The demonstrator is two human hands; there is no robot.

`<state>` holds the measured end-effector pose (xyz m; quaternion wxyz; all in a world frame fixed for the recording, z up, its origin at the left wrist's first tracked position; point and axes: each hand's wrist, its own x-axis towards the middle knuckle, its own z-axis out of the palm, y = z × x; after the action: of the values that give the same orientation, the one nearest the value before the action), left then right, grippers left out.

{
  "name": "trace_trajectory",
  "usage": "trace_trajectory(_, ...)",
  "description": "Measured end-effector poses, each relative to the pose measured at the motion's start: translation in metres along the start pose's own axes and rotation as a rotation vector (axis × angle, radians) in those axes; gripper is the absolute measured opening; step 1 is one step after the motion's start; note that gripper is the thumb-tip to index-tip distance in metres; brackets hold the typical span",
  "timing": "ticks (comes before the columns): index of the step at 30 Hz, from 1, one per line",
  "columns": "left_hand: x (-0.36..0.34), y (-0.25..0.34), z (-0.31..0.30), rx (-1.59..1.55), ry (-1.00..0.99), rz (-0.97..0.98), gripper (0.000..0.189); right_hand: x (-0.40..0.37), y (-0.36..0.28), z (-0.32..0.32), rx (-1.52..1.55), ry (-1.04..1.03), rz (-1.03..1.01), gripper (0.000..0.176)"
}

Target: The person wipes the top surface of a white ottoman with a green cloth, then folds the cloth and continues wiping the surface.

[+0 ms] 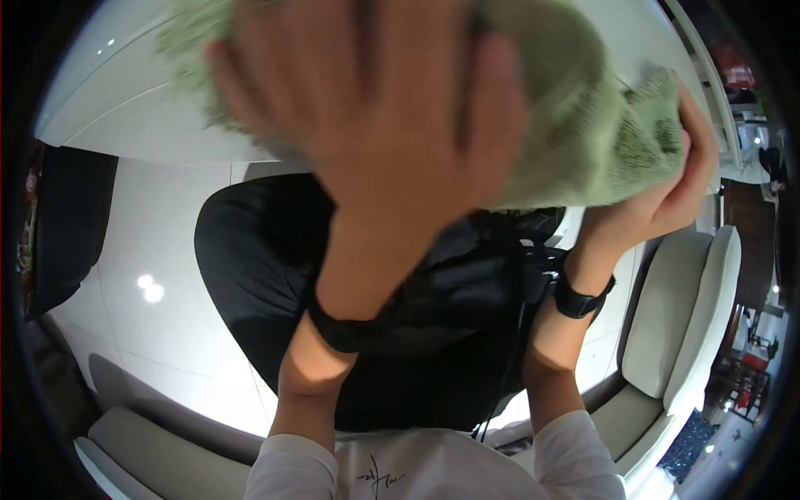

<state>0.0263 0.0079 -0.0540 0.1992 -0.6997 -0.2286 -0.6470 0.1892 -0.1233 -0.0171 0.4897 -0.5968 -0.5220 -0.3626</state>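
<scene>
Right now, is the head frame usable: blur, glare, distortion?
Partly. Head view, top: left hand motion-blurred, fingertips cropped; right hand sharper, on the green cloth. Head view, left: glare spots on the glossy floor. Head view, edges: fisheye warp, black corners.

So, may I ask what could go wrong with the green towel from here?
The green towel seems to reach past the edge of the white table, so it might slip toward the lap if the right hand, gripping its side, loosens. The left hand, blurred in front of it, could perhaps snag and bunch it.
</scene>
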Motion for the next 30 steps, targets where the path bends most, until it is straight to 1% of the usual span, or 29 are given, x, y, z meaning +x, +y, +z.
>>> trace_trajectory(2, 0.01, -0.031, -0.009, 0.027, 0.01, -0.054, 0.04, 0.002, -0.013, 0.006, 0.006, -0.029, -0.079, 0.034)
trace_trajectory(4, 0.017, -0.051, -0.024, 0.007, -0.005, -0.153, 0.04, 0.002, -0.017, 0.007, -0.005, -0.049, -0.105, 0.035)
trace_trajectory(6, 0.022, -0.051, -0.028, -0.003, -0.018, -0.224, 0.041, 0.004, -0.004, 0.003, -0.033, -0.014, -0.104, 0.032)
trace_trajectory(8, 0.021, -0.044, -0.028, 0.004, -0.026, -0.271, 0.041, 0.005, 0.004, 0.003, -0.041, 0.078, -0.036, 0.028)
trace_trajectory(11, 0.014, -0.014, -0.014, 0.02, -0.031, -0.22, 0.044, 0.005, 0.0, 0.0, -0.043, 0.079, 0.053, 0.027)
trace_trajectory(12, 0.011, -0.001, -0.01, -0.021, -0.039, -0.198, 0.045, 0.003, -0.003, 0.002, -0.005, 0.089, 0.101, 0.026)
trace_trajectory(14, 0.008, 0.021, -0.005, -0.086, -0.062, -0.177, 0.045, 0.002, -0.013, 0.009, 0.051, 0.087, 0.049, 0.026)
trace_trajectory(16, 0.007, 0.038, -0.007, -0.12, -0.098, -0.204, 0.046, 0.001, -0.017, 0.013, 0.072, 0.077, -0.001, 0.026)
trace_trajectory(18, 0.008, 0.028, -0.007, -0.095, -0.09, -0.187, 0.044, 0.001, -0.017, 0.014, 0.064, 0.061, -0.045, 0.027)
trace_trajectory(21, 0.01, -0.003, -0.012, -0.002, -0.086, -0.18, 0.042, 0.003, -0.008, 0.007, -0.015, 0.064, 0.001, 0.028)
trace_trajectory(22, 0.014, -0.018, -0.014, 0.059, -0.036, -0.187, 0.04, 0.005, -0.002, 0.002, -0.037, 0.068, 0.029, 0.028)
trace_trajectory(24, 0.014, -0.049, -0.025, 0.054, -0.044, -0.158, 0.039, 0.007, 0.006, -0.004, -0.051, 0.083, 0.093, 0.027)
trace_trajectory(25, 0.014, -0.054, -0.026, 0.049, -0.048, -0.142, 0.039, 0.006, 0.006, -0.004, -0.054, 0.087, 0.071, 0.027)
trace_trajectory(27, 0.013, -0.04, -0.024, 0.057, -0.058, -0.184, 0.038, 0.005, 0.004, 0.0, -0.059, 0.098, 0.026, 0.027)
trace_trajectory(29, 0.016, -0.014, -0.019, 0.037, -0.092, -0.251, 0.039, 0.003, -0.005, 0.006, -0.015, 0.084, 0.0, 0.027)
trace_trajectory(30, 0.013, -0.003, -0.013, -0.027, -0.064, -0.209, 0.04, 0.002, -0.009, 0.011, 0.025, 0.088, -0.028, 0.027)
